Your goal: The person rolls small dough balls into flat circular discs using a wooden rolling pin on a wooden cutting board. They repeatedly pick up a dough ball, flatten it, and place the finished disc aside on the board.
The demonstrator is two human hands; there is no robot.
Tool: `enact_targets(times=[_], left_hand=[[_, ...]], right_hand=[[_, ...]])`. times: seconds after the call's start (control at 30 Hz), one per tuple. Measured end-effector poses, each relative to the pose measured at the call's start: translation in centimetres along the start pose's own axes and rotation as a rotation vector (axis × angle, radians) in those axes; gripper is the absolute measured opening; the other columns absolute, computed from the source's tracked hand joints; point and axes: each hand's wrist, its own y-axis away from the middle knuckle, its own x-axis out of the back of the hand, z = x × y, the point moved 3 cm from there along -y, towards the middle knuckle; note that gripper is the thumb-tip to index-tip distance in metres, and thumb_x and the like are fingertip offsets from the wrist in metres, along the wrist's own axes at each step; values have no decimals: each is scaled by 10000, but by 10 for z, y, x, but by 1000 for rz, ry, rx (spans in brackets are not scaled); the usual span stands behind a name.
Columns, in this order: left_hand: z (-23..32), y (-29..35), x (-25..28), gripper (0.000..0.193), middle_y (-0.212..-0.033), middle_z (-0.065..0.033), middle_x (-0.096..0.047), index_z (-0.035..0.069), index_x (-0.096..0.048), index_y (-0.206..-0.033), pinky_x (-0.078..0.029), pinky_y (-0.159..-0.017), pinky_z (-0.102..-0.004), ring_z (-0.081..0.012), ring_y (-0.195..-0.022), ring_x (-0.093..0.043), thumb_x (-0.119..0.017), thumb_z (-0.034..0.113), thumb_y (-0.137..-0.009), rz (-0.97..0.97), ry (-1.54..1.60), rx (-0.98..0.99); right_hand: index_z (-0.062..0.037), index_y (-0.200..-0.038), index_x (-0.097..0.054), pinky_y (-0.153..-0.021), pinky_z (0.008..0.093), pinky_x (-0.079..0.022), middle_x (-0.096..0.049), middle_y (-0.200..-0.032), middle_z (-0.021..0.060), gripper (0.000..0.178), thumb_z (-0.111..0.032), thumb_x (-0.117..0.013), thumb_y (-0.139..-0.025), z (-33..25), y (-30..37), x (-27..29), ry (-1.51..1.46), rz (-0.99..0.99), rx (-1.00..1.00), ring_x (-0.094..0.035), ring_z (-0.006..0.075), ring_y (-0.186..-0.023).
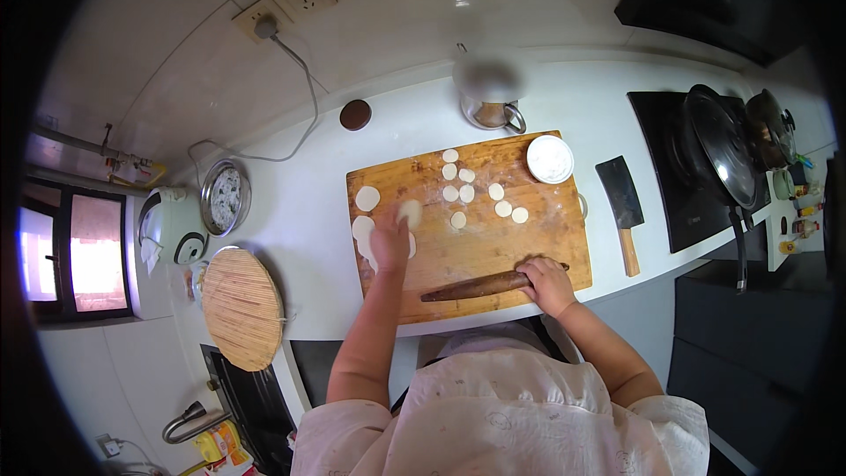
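A wooden cutting board lies on the white counter in front of me. Over its left part, my left hand pinches a thin round dough wrapper, smeared by motion. Below and beside that hand lie several rolled wrappers, some partly hidden by it. My right hand is wrapped round the right end of a dark wooden rolling pin, which rests near the board's front edge. Several small flattened dough pieces are scattered across the board's middle. At its far right corner stands a white bowl of flour.
Right of the board lies a cleaver; beyond it is a black cooktop with a lidded pan. A metal pot stands behind the board. To the left are a steel bowl of filling and a round slatted tray.
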Motion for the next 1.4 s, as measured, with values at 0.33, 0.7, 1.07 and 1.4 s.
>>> enact_targets(times=[0.33,0.7,1.07,1.4], left_hand=[[58,38,-61,652,-1650,-125,-245,49,-284,-1565,-162,-1254,-447,-261,-1532,-215,-469,383,-1036,-759,-370,-271],[47,80,-12,666,-1631,-86,-310,94,-332,-1558,-142,-1254,-464,-249,-1524,-240,-557,352,-987,-678,-322,-442],[44,73,-25,817,-1653,-151,-223,33,-249,-1573,-194,-1220,-545,-327,-1534,-197,-600,427,-950,-542,-423,-299],[44,99,-15,854,-1648,-182,-214,26,-228,-1575,-167,-1234,-524,-354,-1534,-181,-629,422,-933,-623,-411,-297]], right_hand=[[-119,-1120,-632,-975,424,-461,-616,-1142,66,422,-127,-786,-727,2,-7,4,-15,-34,40,-582,297,-1097],[-124,-1123,-632,-929,427,-468,-619,-1123,62,426,-128,-783,-725,-4,-14,12,28,42,42,-588,300,-1074],[-109,-1431,-503,-1148,448,-356,-467,-1490,119,603,-408,-639,-925,-2,-55,-8,282,140,-109,-413,354,-1380],[-127,-1505,-418,-1204,495,-276,-366,-1578,108,706,-409,-659,-904,-14,-26,-15,249,-13,-162,-340,357,-1446]])
